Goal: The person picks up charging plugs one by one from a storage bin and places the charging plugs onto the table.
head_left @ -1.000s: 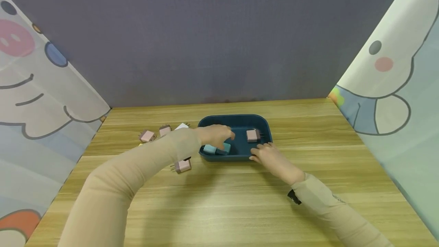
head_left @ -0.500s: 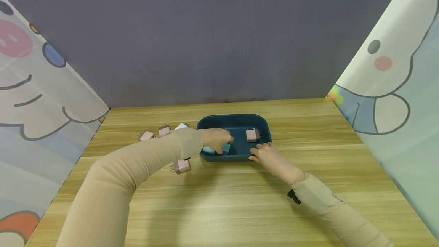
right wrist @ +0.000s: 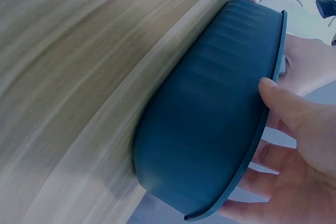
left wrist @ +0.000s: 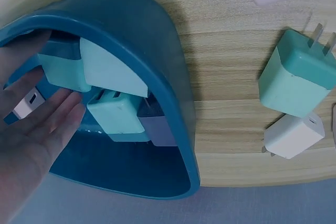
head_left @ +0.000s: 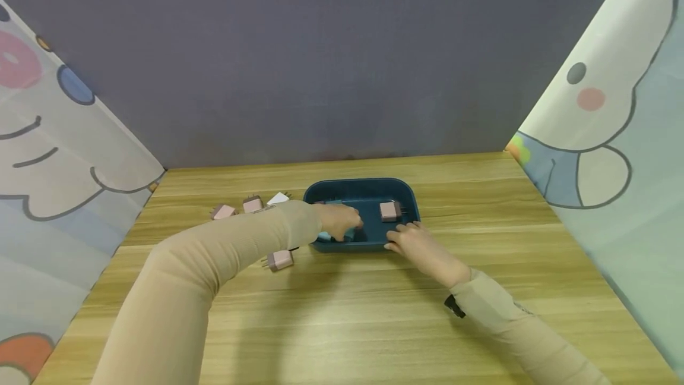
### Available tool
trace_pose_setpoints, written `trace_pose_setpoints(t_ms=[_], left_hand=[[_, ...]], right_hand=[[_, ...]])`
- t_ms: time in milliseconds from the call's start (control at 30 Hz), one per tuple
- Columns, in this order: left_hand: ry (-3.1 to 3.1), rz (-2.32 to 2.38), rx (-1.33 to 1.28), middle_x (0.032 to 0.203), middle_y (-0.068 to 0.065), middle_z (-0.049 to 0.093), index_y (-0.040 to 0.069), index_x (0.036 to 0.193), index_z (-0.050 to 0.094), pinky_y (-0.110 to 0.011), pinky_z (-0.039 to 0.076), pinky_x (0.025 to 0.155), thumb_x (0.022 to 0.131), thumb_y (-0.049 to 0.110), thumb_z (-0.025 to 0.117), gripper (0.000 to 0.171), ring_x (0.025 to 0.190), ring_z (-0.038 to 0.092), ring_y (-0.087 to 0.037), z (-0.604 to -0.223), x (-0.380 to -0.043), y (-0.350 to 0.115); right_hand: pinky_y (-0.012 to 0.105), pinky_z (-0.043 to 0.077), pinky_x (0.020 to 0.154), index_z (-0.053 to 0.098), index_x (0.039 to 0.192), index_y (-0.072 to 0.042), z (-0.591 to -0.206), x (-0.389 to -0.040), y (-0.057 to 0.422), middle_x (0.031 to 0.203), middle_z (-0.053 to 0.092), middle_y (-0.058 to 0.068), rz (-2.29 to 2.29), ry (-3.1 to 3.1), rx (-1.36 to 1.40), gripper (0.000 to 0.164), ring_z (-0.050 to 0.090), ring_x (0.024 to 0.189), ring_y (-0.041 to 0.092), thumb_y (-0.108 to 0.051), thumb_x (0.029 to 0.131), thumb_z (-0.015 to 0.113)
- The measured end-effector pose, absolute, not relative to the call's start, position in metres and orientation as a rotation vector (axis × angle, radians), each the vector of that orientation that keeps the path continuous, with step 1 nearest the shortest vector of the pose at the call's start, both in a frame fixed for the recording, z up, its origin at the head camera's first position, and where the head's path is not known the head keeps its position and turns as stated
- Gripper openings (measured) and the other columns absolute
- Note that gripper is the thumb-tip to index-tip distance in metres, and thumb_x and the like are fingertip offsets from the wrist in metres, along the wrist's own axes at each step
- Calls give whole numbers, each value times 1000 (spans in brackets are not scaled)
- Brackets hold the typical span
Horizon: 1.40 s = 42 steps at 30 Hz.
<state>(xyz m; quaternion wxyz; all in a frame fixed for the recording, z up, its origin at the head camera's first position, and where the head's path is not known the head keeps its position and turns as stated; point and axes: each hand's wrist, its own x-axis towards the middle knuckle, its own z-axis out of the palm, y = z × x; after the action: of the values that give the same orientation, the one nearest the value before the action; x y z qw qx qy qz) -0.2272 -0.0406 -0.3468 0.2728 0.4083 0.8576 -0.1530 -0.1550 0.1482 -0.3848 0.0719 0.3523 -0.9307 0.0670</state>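
A dark blue plastic bin [head_left: 369, 247] stands on the wooden table. My left hand [head_left: 338, 220] reaches into its left part, and in the left wrist view its fingers [left wrist: 63, 121] are extended beside the chargers. There, a two-tone green charger [left wrist: 64, 69], a pale mint charger [left wrist: 111, 69], another mint charger [left wrist: 116, 113] and a dark-topped mauve charger [left wrist: 159, 128] lie together. A pink charger [head_left: 389, 211] lies apart in the bin's right part. My right hand [head_left: 422, 251] grips the bin's front right rim, thumb [right wrist: 275, 90] outside and fingers over the rim.
Left of the bin, several wall chargers lie on the table: pink ones [head_left: 279, 260], a white one [head_left: 278, 198] and a green one [left wrist: 299, 74]. My left sleeve [head_left: 214, 254] covers part of that group. A grey wall [head_left: 342, 76] rises behind the table.
My left hand has lowered slightly inside the bin's left part. My right hand keeps its hold on the rim. The head view has shifted a little to the right.
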Motion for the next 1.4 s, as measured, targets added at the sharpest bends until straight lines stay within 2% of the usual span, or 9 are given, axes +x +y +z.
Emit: trace_pose_setpoints(t_ms=[467, 900, 1200, 1400], left_hand=[[2256, -420, 1037, 130, -4, 45, 15, 126, 49, -25, 44, 84, 85, 7, 57, 43, 113, 47, -17, -357, -230, -34], [2273, -375, 1021, 126, -2, 49, 17, 124, 51, -26, 44, 84, 83, 5, 59, 43, 111, 49, -17, -358, -232, -35], [2287, -346, 1035, 124, -2, 49, 16, 122, 53, -25, 46, 81, 79, 10, 66, 45, 108, 50, -17, -354, -233, -37], [2311, -320, 1080, 121, -3, 51, 14, 117, 56, -24, 46, 79, 78, 13, 68, 41, 105, 51, -16, -346, -232, -40]], right_hand=[[40, 45, 66, 56, 72, -12, -383, -154, 147, 67, 54, 1, 197, -2788, 1061, 15, 53, 60, 16, -22, 82, 61], [41, 45, 66, 56, 72, -12, -383, -154, 146, 67, 54, 0, 188, -2793, 1055, 15, 53, 60, 15, -22, 82, 61], [44, 46, 68, 56, 72, -12, -384, -156, 147, 67, 55, 1, 195, -2784, 1047, 14, 53, 61, 17, -21, 81, 62], [41, 46, 67, 57, 72, -13, -385, -156, 147, 67, 55, 0, 200, -2791, 1044, 14, 53, 61, 16, -22, 82, 62]])
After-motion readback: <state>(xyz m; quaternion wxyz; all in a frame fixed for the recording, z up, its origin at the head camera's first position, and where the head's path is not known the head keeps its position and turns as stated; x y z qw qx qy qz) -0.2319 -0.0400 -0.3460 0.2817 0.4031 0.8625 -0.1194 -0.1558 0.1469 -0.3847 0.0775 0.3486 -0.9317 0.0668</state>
